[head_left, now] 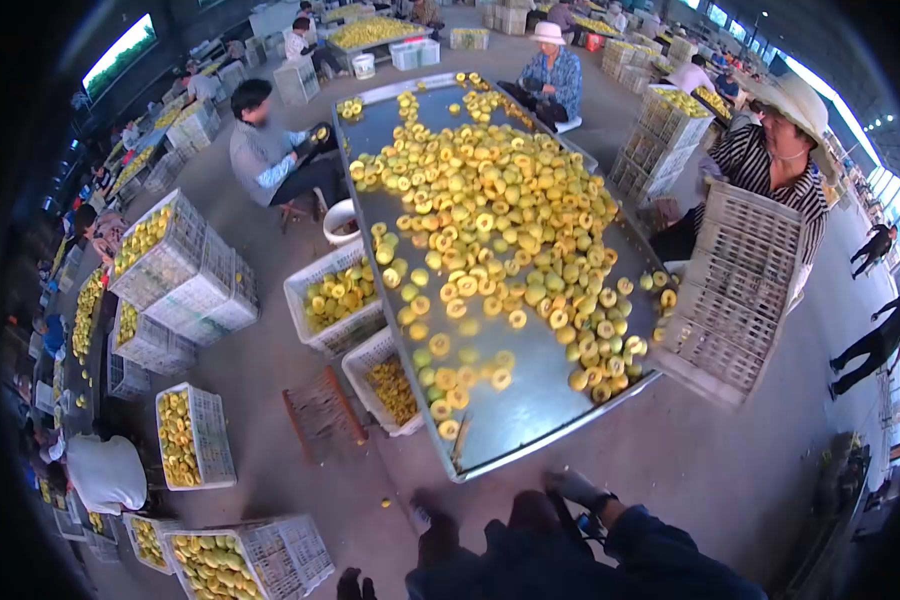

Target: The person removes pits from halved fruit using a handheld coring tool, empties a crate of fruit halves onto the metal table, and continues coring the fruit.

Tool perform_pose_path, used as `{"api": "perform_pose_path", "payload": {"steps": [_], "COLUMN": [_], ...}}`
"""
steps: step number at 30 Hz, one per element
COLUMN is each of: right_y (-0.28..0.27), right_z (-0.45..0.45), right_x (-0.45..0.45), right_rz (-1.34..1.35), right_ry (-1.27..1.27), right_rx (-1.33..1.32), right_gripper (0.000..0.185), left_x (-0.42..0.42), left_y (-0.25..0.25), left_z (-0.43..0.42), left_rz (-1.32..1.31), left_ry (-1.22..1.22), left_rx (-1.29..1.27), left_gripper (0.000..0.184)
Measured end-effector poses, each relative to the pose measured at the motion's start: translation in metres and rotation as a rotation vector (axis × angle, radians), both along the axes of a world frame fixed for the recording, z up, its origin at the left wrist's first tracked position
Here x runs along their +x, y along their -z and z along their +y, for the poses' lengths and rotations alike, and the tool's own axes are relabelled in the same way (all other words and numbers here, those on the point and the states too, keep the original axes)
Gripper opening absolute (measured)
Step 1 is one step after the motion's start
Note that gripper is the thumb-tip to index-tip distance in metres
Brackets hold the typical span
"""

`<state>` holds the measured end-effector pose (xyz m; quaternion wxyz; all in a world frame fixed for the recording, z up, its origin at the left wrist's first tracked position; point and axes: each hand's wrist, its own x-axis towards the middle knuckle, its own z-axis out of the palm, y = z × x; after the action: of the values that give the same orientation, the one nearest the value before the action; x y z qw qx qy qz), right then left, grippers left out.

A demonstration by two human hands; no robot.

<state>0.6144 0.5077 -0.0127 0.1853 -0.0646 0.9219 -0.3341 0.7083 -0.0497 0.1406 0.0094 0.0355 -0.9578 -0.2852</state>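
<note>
My left hand (355,584), in a dark glove, hangs low at the bottom edge with its fingers apart and nothing visible in it. My right hand (576,489), in a greyish glove, is near my knee, below the near edge of the metal table (530,400). It looks loosely stretched out, and I see nothing held, though its fingers are not sharp. On the table lies a big heap of halved yellow fruit (500,190), like pitted peaches. Some halves by the near left corner are blurred. Neither hand touches the table or the fruit.
A person in a striped top at right tips a white crate (735,290) at the table's edge. Two people sit by the table's far part. Fruit crates (195,435) stand at left, with a small stool (323,412) and a crate of scraps (390,385) beside the table.
</note>
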Motion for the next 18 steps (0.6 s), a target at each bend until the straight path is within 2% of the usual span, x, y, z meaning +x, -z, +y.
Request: {"api": "perform_pose_path", "payload": {"steps": [1, 2, 3, 4, 7, 9, 12, 14, 15, 17, 18], "right_y": [-0.048, -0.077, -0.091, -0.087, -0.101, -0.085, -0.02, 0.042, 0.056, 0.051, 0.052], "right_z": [-0.041, -0.068, -0.096, -0.113, -0.144, -0.151, -0.141, -0.121, -0.125, -0.146, -0.157], "right_x": [-0.029, -0.041, -0.047, -0.049, -0.047, -0.035, -0.005, 0.019, 0.024, 0.02, 0.016], "right_rz": [-0.117, -0.199, -0.278, -0.238, -0.345, -0.349, -0.298, -0.132, -0.055, -0.27, -0.294], "right_ry": [0.028, 0.131, 0.237, 0.231, 0.287, 0.255, 0.256, -0.03, -0.186, 0.277, 0.417], "right_rx": [-0.015, -0.194, -0.371, -0.377, -0.397, -0.264, -0.05, 0.247, 0.391, 0.124, 0.013], "right_gripper": [0.031, 0.031, 0.031, 0.028, 0.028, 0.028, 0.024, 0.023, 0.022, 0.024, 0.025], "left_x": [-0.009, -0.015, -0.027, -0.043, -0.104, -0.126, -0.168, -0.187, -0.195, -0.209, -0.222], "left_y": [-0.009, -0.008, -0.005, -0.009, -0.04, -0.048, -0.056, -0.05, -0.052, -0.046, -0.05], "left_z": [-0.026, -0.053, -0.077, -0.09, -0.101, -0.102, -0.105, -0.12, -0.129, -0.156, -0.16], "left_rz": [0.006, 0.047, 0.095, 0.091, 0.082, 0.073, 0.034, 0.025, -0.02, 0.123, -0.018], "left_ry": [0.034, 0.072, 0.11, 0.092, 0.076, 0.12, 0.288, 0.347, 0.341, 0.542, 0.47], "left_rx": [-0.087, -0.082, -0.079, -0.095, -0.043, -0.013, -0.043, -0.068, -0.099, -0.253, -0.17], "left_gripper": [0.03, 0.032, 0.036, 0.035, 0.033, 0.032, 0.032, 0.029, 0.028, 0.029, 0.027]}}
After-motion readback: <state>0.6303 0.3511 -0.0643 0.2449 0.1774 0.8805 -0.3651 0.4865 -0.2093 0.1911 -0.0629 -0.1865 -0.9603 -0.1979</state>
